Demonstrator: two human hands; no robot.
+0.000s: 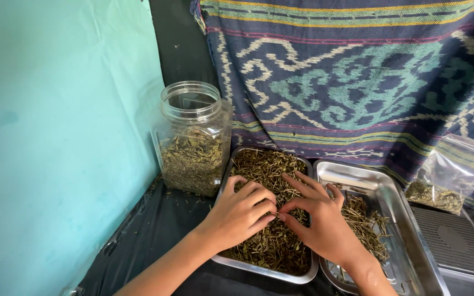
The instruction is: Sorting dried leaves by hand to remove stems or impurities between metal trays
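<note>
Both hands rest palm-down on the dried herbs in the left steel tray. The left hand and right hand curl their fingertips together in a pinching grip on a few pieces — probably picking stems out, since the second steel tray beside holds mostly thin stems. An open plastic jar of leaves stands near, and a clear bag on the right. The worktop is covered with black sheet — turquoise wall left, woven patterned cloth behind.

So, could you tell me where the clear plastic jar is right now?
The clear plastic jar stands at left, against the turquoise wall, just beside the herb-filled metal tray.
</note>
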